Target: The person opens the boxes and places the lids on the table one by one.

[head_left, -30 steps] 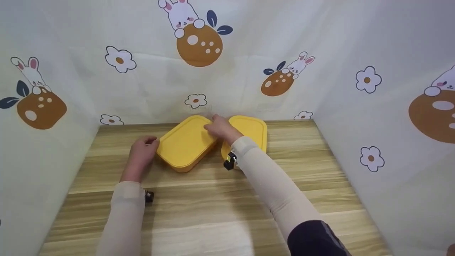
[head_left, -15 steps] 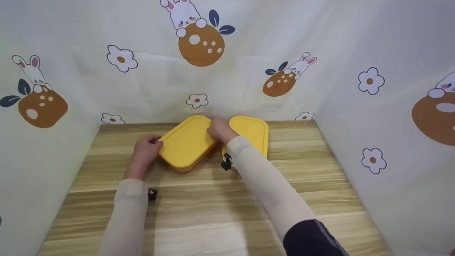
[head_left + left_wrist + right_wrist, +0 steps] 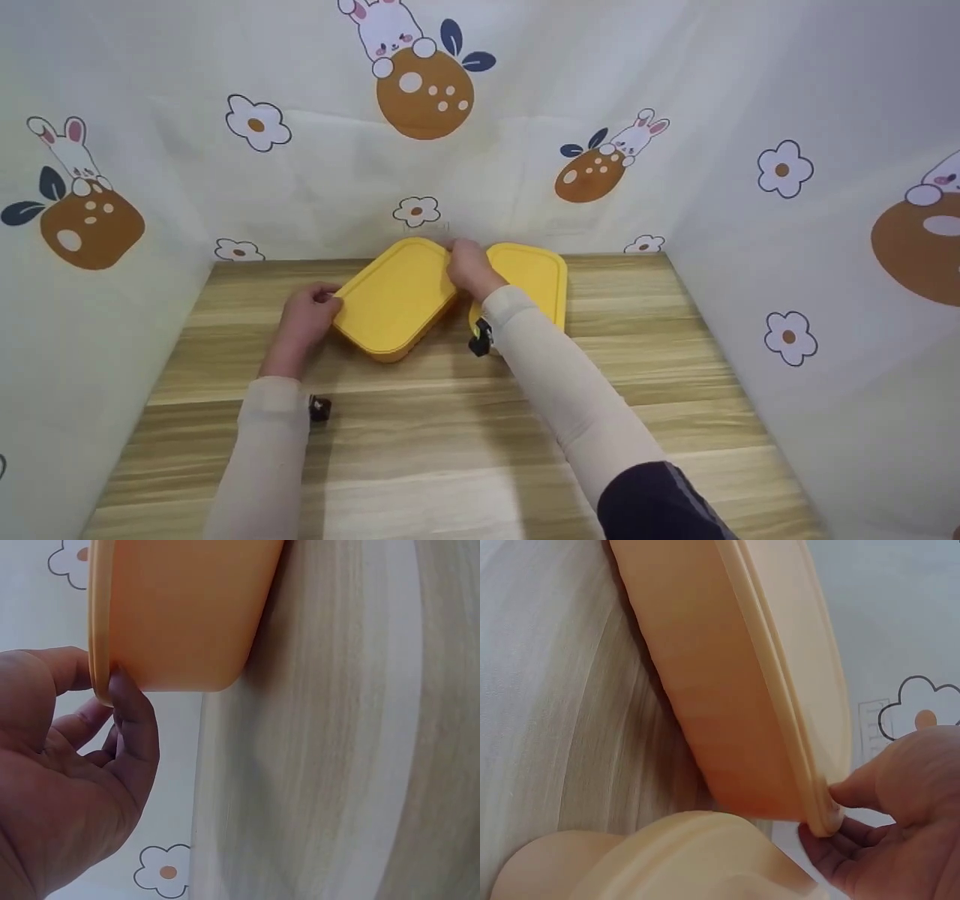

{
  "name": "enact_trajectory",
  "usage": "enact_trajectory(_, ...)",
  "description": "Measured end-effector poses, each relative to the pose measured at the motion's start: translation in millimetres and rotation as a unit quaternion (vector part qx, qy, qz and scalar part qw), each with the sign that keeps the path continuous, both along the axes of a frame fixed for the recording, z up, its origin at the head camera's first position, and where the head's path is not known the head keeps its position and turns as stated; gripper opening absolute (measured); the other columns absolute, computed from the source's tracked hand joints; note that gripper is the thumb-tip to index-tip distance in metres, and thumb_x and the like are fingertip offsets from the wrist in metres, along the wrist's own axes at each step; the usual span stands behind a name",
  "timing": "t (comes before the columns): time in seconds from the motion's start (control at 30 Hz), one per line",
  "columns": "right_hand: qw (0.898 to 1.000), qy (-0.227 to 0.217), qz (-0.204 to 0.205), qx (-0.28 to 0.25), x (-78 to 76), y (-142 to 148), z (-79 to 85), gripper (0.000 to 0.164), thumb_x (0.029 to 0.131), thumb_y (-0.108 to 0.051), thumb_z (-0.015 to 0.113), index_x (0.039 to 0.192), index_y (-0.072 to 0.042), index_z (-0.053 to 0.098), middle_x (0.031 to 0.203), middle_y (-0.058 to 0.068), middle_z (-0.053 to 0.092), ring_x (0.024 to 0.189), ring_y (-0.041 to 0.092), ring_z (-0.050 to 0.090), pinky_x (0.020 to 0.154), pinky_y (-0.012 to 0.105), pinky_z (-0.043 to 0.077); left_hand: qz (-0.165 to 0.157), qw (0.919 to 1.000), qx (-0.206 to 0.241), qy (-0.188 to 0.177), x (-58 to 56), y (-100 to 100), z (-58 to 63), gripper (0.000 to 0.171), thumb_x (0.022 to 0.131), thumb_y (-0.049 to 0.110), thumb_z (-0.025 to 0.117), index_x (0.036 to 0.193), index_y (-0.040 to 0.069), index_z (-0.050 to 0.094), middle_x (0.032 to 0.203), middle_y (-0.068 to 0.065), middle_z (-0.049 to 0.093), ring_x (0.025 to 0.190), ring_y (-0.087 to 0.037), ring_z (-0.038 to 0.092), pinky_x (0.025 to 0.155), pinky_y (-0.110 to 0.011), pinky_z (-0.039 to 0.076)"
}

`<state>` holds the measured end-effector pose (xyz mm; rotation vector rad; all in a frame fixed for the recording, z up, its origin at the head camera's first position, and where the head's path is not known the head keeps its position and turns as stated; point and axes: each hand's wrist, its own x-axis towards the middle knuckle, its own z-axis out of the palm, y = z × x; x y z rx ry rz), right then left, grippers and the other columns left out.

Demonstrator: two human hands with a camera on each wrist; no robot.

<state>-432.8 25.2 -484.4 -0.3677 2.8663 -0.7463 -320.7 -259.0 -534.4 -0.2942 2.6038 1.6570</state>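
Observation:
A yellow lidded plastic box [image 3: 397, 296] stands slantwise at the back of the wooden table. At its left corner my left hand [image 3: 304, 319] pinches the lid's rim between thumb and fingers, as the left wrist view shows with the hand [image 3: 82, 735] beside the box wall [image 3: 187, 615]. My right hand [image 3: 474, 266] grips the rim at the far right corner; in the right wrist view thumb and fingers [image 3: 821, 855] close round it. The lid [image 3: 772, 682] sits on the box. A second yellow lidded box [image 3: 536, 281] stands to the right, partly hidden by the right hand and forearm.
A pale cloth wall [image 3: 315, 172] printed with rabbits, oranges and flowers rises right behind the boxes, with more cloth on both sides. Wood-grain tabletop [image 3: 420, 450] stretches in front. A small black device [image 3: 481, 337] is worn on the right wrist.
My left hand has come onto the lid's left corner and my right hand has closed on its far right corner. The far end of the left box has risen slightly.

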Motion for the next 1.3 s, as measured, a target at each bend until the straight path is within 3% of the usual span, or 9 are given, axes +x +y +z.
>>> enact_trajectory(0.23, 0.999, -0.002, 0.005, -0.041, -4.1, 2, 0.5, 0.05, 0.106, 0.009, 0.045, 0.152, 0.0, 0.064, 0.147, 0.016, 0.067, 0.122, 0.025, 0.061, 0.111, 0.033, 0.05, -0.006, 0.9989, 0.046, -0.004, 5.4, -4, 6.2, 0.046, 0.111, 0.018, 0.055, 0.153, -0.001, 0.059, 0.133, -0.02, 0.059, 0.105, -0.024, 0.062, 0.095, -0.04, 0.059)
enact_trajectory(0.4, 0.999, 0.01, 0.022, -0.033, -2.9, 4, 2.2, 0.054, 0.105, 0.01, 0.042, 0.153, -0.002, 0.064, 0.15, 0.015, 0.067, 0.122, 0.024, 0.061, 0.111, 0.032, 0.05, -0.006, 0.996, 0.089, -0.008, 8.2, -2, 7.2, 0.046, 0.109, 0.016, 0.055, 0.153, 0.001, 0.058, 0.132, -0.018, 0.056, 0.103, -0.022, 0.062, 0.091, -0.036, 0.06)
enact_trajectory(0.6, 0.997, -0.012, 0.029, -0.074, -3.4, 9, 2.4, 0.055, 0.104, 0.011, 0.043, 0.154, -0.001, 0.063, 0.15, 0.016, 0.066, 0.124, 0.026, 0.059, 0.111, 0.035, 0.05, -0.009, 0.993, 0.115, -0.026, 11.6, 0, 10.2, 0.049, 0.108, 0.015, 0.056, 0.156, 0.003, 0.056, 0.129, -0.015, 0.054, 0.102, -0.022, 0.061, 0.093, -0.039, 0.057)
enact_trajectory(0.7, 0.995, -0.01, 0.043, -0.089, -3.8, 14, 2.9, 0.054, 0.104, 0.011, 0.044, 0.152, -0.003, 0.065, 0.149, 0.014, 0.066, 0.124, 0.026, 0.06, 0.111, 0.035, 0.05, -0.026, 0.9918, 0.121, -0.031, 15.3, -1, 13.2, 0.051, 0.108, 0.015, 0.056, 0.157, 0.003, 0.054, 0.127, -0.015, 0.055, 0.099, -0.02, 0.062, 0.091, -0.038, 0.058)
enact_trajectory(0.9, 0.991, -0.022, 0.056, -0.123, 2.5, 23, 8.2, 0.05, 0.105, 0.009, 0.049, 0.148, -0.006, 0.069, 0.138, 0.015, 0.069, 0.116, 0.028, 0.061, 0.095, 0.033, 0.054, -0.071, 0.9872, 0.137, -0.039, 31.1, -1, 24.3, 0.052, 0.107, 0.014, 0.057, 0.158, 0.003, 0.053, 0.124, -0.013, 0.058, 0.093, -0.018, 0.065, 0.084, -0.034, 0.06)
enact_trajectory(1.1, 0.986, -0.019, 0.078, -0.143, 9.2, 30, 12.9, 0.042, 0.108, 0.004, 0.051, 0.143, -0.004, 0.072, 0.129, 0.015, 0.071, 0.102, 0.025, 0.066, 0.073, 0.03, 0.053, -0.106, 0.9779, 0.174, -0.046, 51.4, 1, 35.4, 0.051, 0.108, 0.011, 0.056, 0.157, 0.001, 0.048, 0.128, -0.015, 0.06, 0.099, -0.021, 0.071, 0.092, -0.04, 0.063)
enact_trajectory(1.17, 0.985, -0.009, 0.091, -0.145, 10.9, 33, 14.0, 0.039, 0.109, 0.003, 0.052, 0.141, -0.004, 0.074, 0.129, 0.015, 0.073, 0.102, 0.024, 0.067, 0.075, 0.03, 0.054, -0.122, 0.9737, 0.187, -0.047, 58.0, 2, 37.6, 0.051, 0.108, 0.008, 0.056, 0.157, -0.001, 0.046, 0.126, -0.015, 0.061, 0.099, -0.022, 0.071, 0.091, -0.039, 0.064)
enact_trajectory(1.3, 0.983, 0.009, 0.115, -0.141, 14.1, 37, 17.1, 0.037, 0.109, 0.003, 0.053, 0.138, -0.002, 0.076, 0.132, 0.015, 0.075, 0.111, 0.023, 0.066, 0.096, 0.033, 0.057, -0.151, 0.9646, 0.209, -0.055, 69.5, 6, 38.7, 0.054, 0.106, 0.002, 0.059, 0.157, -0.004, 0.043, 0.119, -0.015, 0.06, 0.097, -0.023, 0.071, 0.087, -0.038, 0.065)
